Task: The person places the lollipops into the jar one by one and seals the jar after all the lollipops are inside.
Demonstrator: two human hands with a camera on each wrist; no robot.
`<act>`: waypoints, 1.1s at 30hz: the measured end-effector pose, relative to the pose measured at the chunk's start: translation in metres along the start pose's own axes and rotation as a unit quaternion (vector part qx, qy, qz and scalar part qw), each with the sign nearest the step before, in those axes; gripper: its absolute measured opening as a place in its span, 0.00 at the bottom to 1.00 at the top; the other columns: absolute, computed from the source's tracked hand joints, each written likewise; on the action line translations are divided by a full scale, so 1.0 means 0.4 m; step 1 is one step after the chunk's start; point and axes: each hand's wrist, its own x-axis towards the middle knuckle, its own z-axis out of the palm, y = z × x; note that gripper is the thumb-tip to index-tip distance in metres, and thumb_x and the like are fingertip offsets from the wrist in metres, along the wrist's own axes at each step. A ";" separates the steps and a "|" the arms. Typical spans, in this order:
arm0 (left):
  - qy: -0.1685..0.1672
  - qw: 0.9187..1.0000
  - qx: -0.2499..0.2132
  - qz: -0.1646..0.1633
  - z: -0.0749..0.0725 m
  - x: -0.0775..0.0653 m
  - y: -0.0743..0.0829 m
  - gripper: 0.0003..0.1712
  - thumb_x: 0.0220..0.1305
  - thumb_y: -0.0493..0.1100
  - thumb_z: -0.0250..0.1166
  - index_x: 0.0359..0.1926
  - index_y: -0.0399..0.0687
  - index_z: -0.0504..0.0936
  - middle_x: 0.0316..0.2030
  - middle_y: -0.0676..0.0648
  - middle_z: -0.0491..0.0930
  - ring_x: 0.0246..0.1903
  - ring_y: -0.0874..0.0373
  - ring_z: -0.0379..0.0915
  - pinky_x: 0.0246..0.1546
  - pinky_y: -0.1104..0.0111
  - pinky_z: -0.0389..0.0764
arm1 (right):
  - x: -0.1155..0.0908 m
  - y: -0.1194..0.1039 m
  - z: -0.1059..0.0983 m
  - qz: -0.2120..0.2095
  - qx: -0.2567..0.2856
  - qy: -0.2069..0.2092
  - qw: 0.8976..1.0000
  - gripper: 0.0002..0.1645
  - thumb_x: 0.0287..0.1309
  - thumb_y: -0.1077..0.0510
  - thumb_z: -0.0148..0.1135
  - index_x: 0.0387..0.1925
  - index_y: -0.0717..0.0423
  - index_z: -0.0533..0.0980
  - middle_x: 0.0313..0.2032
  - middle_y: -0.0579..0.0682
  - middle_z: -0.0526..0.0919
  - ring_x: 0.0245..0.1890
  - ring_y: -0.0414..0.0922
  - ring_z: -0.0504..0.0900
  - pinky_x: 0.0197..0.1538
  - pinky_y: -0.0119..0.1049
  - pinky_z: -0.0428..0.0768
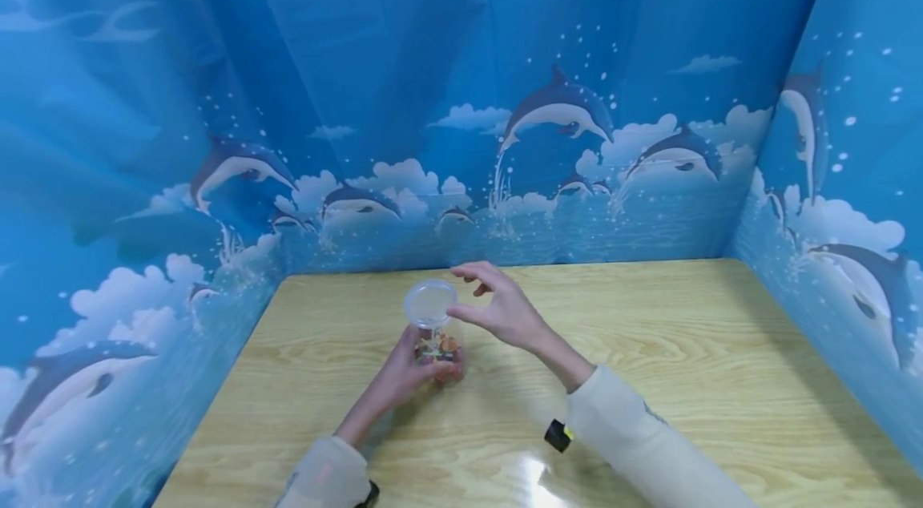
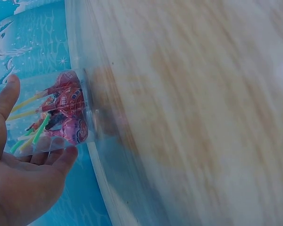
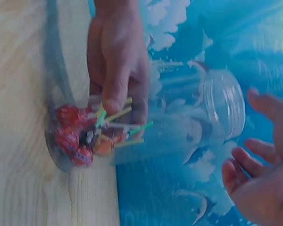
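A tall clear plastic jar [image 3: 179, 122] stands upright on the table, with several lollipops [image 3: 75, 141] in red and orange wrappers lying at its bottom. Their yellow, green and white sticks point upward. My left hand [image 1: 405, 368] grips the lower part of the jar, thumb on one side and fingers on the other. Beside the jar's round ridged top [image 1: 431, 304] is my right hand [image 1: 508, 316], its thumb and fingers spread apart and holding nothing. In the right wrist view a small gap shows between those fingers and the top.
The light wood-grain table [image 1: 685, 364] reaches back to a blue curtain [image 1: 404, 91] printed with dolphins and clouds. More of this curtain lines the left and right sides. A small black device [image 1: 558, 436] is at the right sleeve.
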 end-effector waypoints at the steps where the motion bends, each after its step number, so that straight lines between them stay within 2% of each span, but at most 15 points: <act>1: -0.001 1.000 0.002 -0.002 0.000 0.000 0.000 0.55 0.55 0.42 0.80 0.77 0.42 0.57 0.58 0.39 0.74 0.60 0.40 0.72 0.63 0.38 0.71 | 0.007 0.005 -0.003 0.006 0.006 -0.019 1.000 0.35 0.61 0.56 0.75 0.68 0.59 0.74 0.63 0.56 0.78 0.58 0.50 0.77 0.59 0.51 0.81; 6: -0.006 1.000 -0.002 -0.005 -0.002 0.001 -0.001 0.57 0.57 0.42 0.79 0.79 0.44 0.54 0.61 0.38 0.73 0.63 0.38 0.70 0.64 0.36 0.70 | 0.032 0.031 -0.005 0.025 0.055 -0.113 0.992 0.43 0.66 0.46 0.69 0.76 0.54 0.64 0.73 0.53 0.69 0.67 0.53 0.73 0.67 0.52 0.75; 8: -0.010 1.000 -0.004 -0.002 -0.002 0.002 -0.001 0.58 0.57 0.41 0.79 0.80 0.44 0.52 0.62 0.38 0.72 0.63 0.38 0.70 0.64 0.36 0.69 | 0.033 0.041 -0.001 0.023 0.070 -0.134 0.988 0.44 0.67 0.43 0.67 0.77 0.54 0.63 0.74 0.54 0.67 0.67 0.53 0.73 0.67 0.54 0.74; 11: -0.013 1.000 -0.004 0.007 -0.002 0.001 -0.001 0.57 0.58 0.41 0.78 0.80 0.44 0.52 0.62 0.38 0.72 0.63 0.39 0.70 0.64 0.36 0.69 | 0.027 0.048 0.006 0.014 0.077 -0.138 0.987 0.45 0.68 0.41 0.65 0.77 0.54 0.62 0.74 0.55 0.68 0.65 0.54 0.75 0.66 0.56 0.75; 15: -0.014 1.000 -0.005 0.018 -0.001 -0.001 -0.003 0.56 0.59 0.39 0.77 0.80 0.43 0.53 0.61 0.38 0.72 0.61 0.40 0.71 0.64 0.38 0.71 | 0.007 0.046 0.012 0.013 0.060 -0.107 0.992 0.43 0.67 0.44 0.67 0.77 0.52 0.64 0.73 0.54 0.69 0.61 0.52 0.78 0.62 0.52 0.79; 19: -0.012 1.000 -0.008 0.019 -0.001 -0.004 -0.003 0.54 0.59 0.38 0.77 0.79 0.41 0.54 0.59 0.37 0.73 0.59 0.39 0.72 0.61 0.39 0.74 | -0.011 0.036 0.022 0.015 0.031 -0.051 0.998 0.39 0.64 0.51 0.72 0.73 0.54 0.70 0.70 0.53 0.74 0.60 0.52 0.79 0.60 0.50 0.80; 22: -0.009 1.000 -0.008 0.014 0.000 -0.004 -0.003 0.53 0.59 0.38 0.77 0.78 0.40 0.55 0.59 0.36 0.74 0.59 0.38 0.73 0.61 0.39 0.75 | -0.022 0.023 0.033 -0.002 0.012 -0.004 1.000 0.35 0.61 0.56 0.75 0.68 0.58 0.75 0.65 0.55 0.79 0.60 0.52 0.81 0.57 0.51 0.83; 28: -0.006 1.000 -0.007 0.005 0.003 -0.001 -0.009 0.52 0.59 0.38 0.77 0.77 0.37 0.57 0.57 0.37 0.74 0.57 0.38 0.74 0.60 0.40 0.76 | -0.042 -0.002 0.046 -0.045 -0.028 0.073 0.996 0.24 0.57 0.63 0.76 0.55 0.62 0.83 0.52 0.55 0.87 0.51 0.51 0.86 0.47 0.47 0.87; 33: -0.004 1.000 -0.009 0.016 0.003 0.001 -0.007 0.52 0.57 0.39 0.78 0.76 0.38 0.58 0.56 0.38 0.75 0.57 0.40 0.74 0.60 0.40 0.76 | -0.050 -0.011 0.043 -0.049 -0.044 0.099 0.993 0.15 0.57 0.64 0.76 0.47 0.62 0.86 0.45 0.54 0.90 0.44 0.51 0.88 0.43 0.43 0.88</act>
